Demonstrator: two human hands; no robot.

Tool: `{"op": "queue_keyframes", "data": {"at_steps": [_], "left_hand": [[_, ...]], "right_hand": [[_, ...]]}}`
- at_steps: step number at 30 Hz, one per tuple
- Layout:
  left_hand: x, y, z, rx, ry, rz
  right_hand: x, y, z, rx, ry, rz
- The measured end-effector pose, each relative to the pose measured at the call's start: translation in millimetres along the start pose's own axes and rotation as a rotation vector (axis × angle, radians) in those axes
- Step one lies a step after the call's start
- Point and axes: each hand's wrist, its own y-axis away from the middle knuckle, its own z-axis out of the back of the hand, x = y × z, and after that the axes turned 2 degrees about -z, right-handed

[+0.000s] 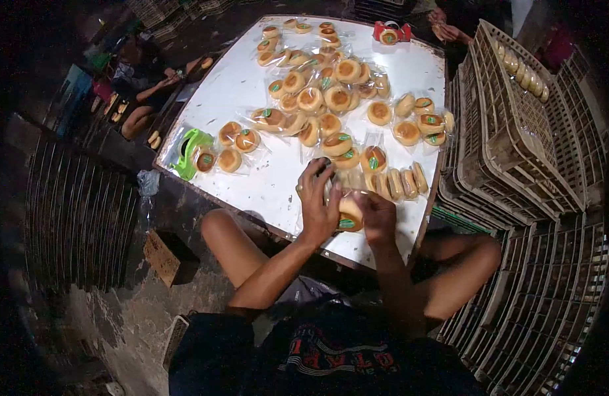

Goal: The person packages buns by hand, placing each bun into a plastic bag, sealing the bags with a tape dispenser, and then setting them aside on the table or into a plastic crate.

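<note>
Near the front edge of the white table [278, 198], my left hand [317, 201] is beside a wrapped round bun with a green label [348, 221], its fingers spread. My right hand [378, 214] is closed at the right side of that bun, its fingers partly blurred; the bun's wrapper shows between the hands. Just beyond them, several wrapped buns stand on edge in a row [397, 184]. Another labelled bun [373, 158] lies behind the row. A large pile of bagged buns [337, 98] covers the table's middle.
A green tape dispenser [193, 148] stands at the left edge, a red one [391, 33] at the far edge. Stacked plastic crates [509, 125] rise on the right. One person [149, 86] sits at far left; another person's hands [444, 28] show at the far right corner.
</note>
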Motion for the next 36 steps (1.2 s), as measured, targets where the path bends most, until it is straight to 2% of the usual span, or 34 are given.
{"op": "queue_keyframes", "data": {"at_steps": [1,2,4,6,7,8,10,11,14,15,17,18,19,20,21,22,23,24,26,27,28,31,33,34,36], "left_hand": [[-1,5,-2,-0.012,0.080,-0.047],[1,7,0,0.070,0.213,-0.168],[-1,10,3,0.356,0.455,0.080],[-1,0,8,0.587,0.578,0.527],[7,0,4,0.563,0.589,0.469],[11,4,3,0.563,0.582,0.498],[13,4,4,0.565,0.563,0.549],[10,5,6,0.557,0.575,0.601],[2,-1,12,0.617,0.601,0.702],[4,1,12,0.596,0.677,0.716],[12,5,10,0.543,0.825,0.748],[16,7,9,0.448,0.812,0.648],[13,2,10,0.352,0.797,0.547],[10,-2,13,0.256,0.778,0.444],[1,-3,16,0.281,1.060,0.818],[8,-2,15,0.401,1.022,0.806],[21,0,15,0.518,0.980,0.792],[31,3,14,0.633,0.937,0.777],[29,7,8,0.497,0.783,0.818],[29,8,6,0.415,0.735,0.824],[28,9,6,0.335,0.687,0.831],[28,11,10,0.078,0.580,0.487],[34,14,9,-0.067,0.605,0.313],[33,12,12,-0.069,0.616,0.401],[26,8,17,-0.070,0.641,0.584]], "right_hand": [[3,1,3,0.010,-0.035,0.068],[6,3,6,0.017,-0.070,0.136],[21,7,8,-0.021,-0.142,0.198],[53,4,7,-0.097,-0.198,0.183],[52,2,11,-0.077,-0.179,0.220],[51,0,16,-0.057,-0.160,0.258],[51,-1,21,-0.026,-0.237,0.191],[43,-4,26,0.040,0.038,0.083],[44,5,5,-0.175,0.031,0.077],[50,7,-1,-0.307,0.192,0.039],[51,7,3,-0.184,0.482,0.194],[52,7,5,-0.117,0.624,0.272],[58,9,3,-0.064,0.449,0.260],[64,10,6,-0.002,0.428,0.227],[70,9,12,0.059,0.407,0.195],[73,9,15,0.121,0.384,0.162],[71,8,8,-0.011,0.403,0.240],[65,7,1,-0.081,0.465,0.221],[52,9,-14,-0.218,0.588,0.185],[46,11,-23,-0.183,0.512,0.056],[35,12,-31,-0.172,0.358,0.052],[7,13,-56,-0.095,-0.059,0.064],[18,14,-62,0.032,-0.353,-0.135],[33,15,-67,0.091,-0.503,-0.236],[48,13,-66,0.128,-0.484,-0.220]]}}
